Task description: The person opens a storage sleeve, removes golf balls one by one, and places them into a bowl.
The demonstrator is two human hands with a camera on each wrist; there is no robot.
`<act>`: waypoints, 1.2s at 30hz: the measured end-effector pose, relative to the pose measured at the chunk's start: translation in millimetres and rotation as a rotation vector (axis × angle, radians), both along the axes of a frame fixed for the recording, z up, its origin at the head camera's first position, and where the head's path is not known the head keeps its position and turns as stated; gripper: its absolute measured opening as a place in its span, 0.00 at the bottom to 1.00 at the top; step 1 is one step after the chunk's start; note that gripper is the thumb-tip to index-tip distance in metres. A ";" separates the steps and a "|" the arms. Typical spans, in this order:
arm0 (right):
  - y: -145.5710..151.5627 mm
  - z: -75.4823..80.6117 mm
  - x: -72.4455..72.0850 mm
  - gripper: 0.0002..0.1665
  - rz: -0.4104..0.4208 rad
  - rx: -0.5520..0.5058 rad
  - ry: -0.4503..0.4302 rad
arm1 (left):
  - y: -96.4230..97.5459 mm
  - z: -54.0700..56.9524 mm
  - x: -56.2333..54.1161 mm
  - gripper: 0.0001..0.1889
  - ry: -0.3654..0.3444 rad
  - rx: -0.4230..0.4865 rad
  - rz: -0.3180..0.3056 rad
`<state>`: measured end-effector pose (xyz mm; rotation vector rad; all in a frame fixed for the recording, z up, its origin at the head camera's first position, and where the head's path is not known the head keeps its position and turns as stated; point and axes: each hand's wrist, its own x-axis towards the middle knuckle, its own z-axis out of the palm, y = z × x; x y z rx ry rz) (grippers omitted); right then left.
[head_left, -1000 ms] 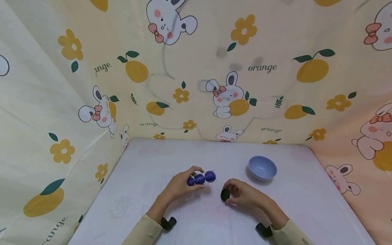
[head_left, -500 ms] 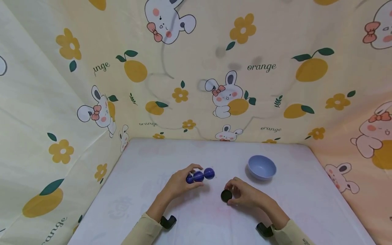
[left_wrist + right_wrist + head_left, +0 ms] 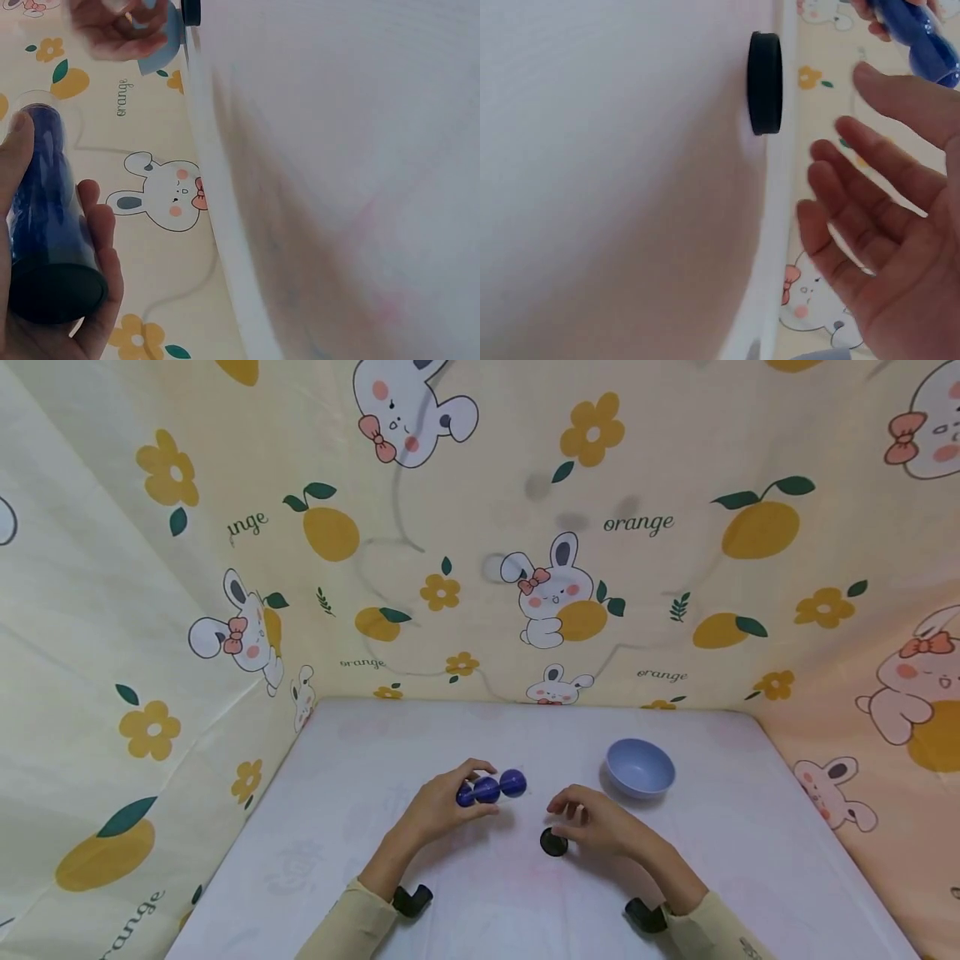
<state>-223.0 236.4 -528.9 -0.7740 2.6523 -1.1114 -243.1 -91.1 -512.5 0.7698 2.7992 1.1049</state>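
Observation:
My left hand (image 3: 442,799) grips a clear tube (image 3: 52,217) of blue balls (image 3: 487,790), held above the table. Its far end tips to the right in the head view, and a dark cap (image 3: 58,292) closes the end near the palm in the left wrist view. To the right, a round black lid (image 3: 554,842) lies flat on the tabletop. My right hand (image 3: 600,820) is just above and beside that lid. In the right wrist view its fingers (image 3: 840,195) are spread, relaxed and apart from the lid (image 3: 765,84), with nothing between them.
A light blue bowl (image 3: 640,768) stands on the white-covered table (image 3: 360,743), behind and right of my right hand. Curtains (image 3: 480,610) printed with rabbits and oranges wall in the table at the back and both sides.
The black lid, earlier pinched upright in my right hand, now lies on the table. My right fingers have let go and lifted slightly. The left hand with the tube has barely moved.

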 end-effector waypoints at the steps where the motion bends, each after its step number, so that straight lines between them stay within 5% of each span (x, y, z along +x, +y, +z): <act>1: -1.4 0.8 -1.0 0.17 -0.001 -0.023 0.016 | 0.1 0.4 0.1 0.31 -0.002 -0.001 0.002; 9: -13.6 5.5 -5.2 0.20 -0.027 -0.149 0.122 | 2.2 1.0 2.0 0.31 0.014 -0.009 -0.001; 17: -24.4 11.9 -4.0 0.28 -0.082 -0.219 0.063 | 3.2 3.1 4.1 0.31 0.042 -0.032 -0.013; 36: -32.7 12.5 -4.5 0.27 -0.069 -0.261 0.017 | 0.6 9.4 5.8 0.31 0.156 -0.105 -0.056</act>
